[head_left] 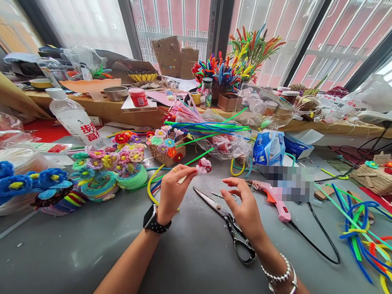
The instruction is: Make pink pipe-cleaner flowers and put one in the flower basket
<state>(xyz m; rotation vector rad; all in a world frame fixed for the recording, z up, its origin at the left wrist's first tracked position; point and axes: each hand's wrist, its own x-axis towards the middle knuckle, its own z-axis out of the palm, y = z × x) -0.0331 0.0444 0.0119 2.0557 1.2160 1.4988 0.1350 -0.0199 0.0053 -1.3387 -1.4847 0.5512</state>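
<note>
Between thumb and fingers, my left hand (177, 187) pinches a small pink and dark red pipe-cleaner flower (203, 166) above the grey table (185, 258). My right hand (242, 204) hovers to the right of the flower, apart from it, fingers spread and curved with nothing in them. Beneath my right hand lie large black-handled scissors (227, 216), blades pointing to the far left. A smaller metal tool beside them is partly hidden by my fingers. Right of that hand, a pink glue gun (279, 205) rests on its side, partly blurred out.
Pots of pipe-cleaner flowers (100, 184) and a clear bottle (75, 119) stand at left. A woven basket of flowers (165, 152) sits behind my left hand. Loose pipe cleaners (357, 225) and the glue gun's black cord (327, 246) spread at right. A blue tissue pack (269, 147) stands behind.
</note>
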